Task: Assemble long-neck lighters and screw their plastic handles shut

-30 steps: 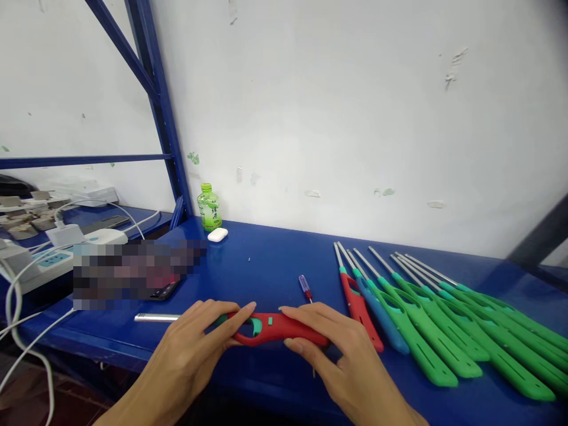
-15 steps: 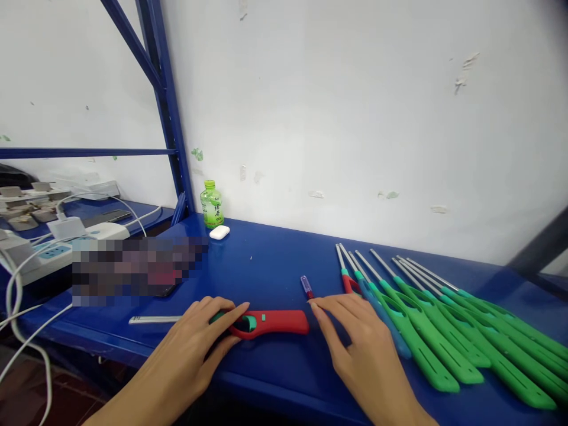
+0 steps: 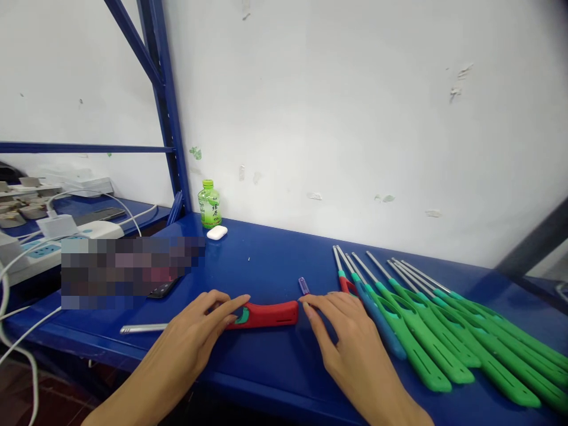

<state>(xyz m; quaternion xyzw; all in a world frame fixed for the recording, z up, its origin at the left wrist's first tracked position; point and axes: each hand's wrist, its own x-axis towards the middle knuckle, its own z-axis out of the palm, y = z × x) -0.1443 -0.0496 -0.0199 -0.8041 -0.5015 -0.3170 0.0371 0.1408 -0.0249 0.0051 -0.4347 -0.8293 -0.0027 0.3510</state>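
A red lighter (image 3: pixel 273 314) with a green trigger and a long metal tube lies across the blue table, tube pointing left. My left hand (image 3: pixel 202 322) is closed around its trigger end, thumb and fingers on the body. Just right of the lighter's butt end, my right hand (image 3: pixel 339 325) pinches the lower end of a small screwdriver (image 3: pixel 304 286) with a clear purple handle, which points away from me. Several green lighters (image 3: pixel 421 349), a blue one (image 3: pixel 384 325) and a red one (image 3: pixel 347 285) lie fanned out to the right of my right hand.
A green tea bottle (image 3: pixel 210 205) and a white case (image 3: pixel 217 232) stand near the wall at the back left. Left of them are a dark phone (image 3: pixel 164 289), a blurred patch, a white power strip (image 3: pixel 104 229) and cables. A blue rack post (image 3: pixel 166 112) rises behind.
The red lighter has turned in my left hand, so its narrow side with a slot now shows. The screwdriver remains pinched in my right hand.
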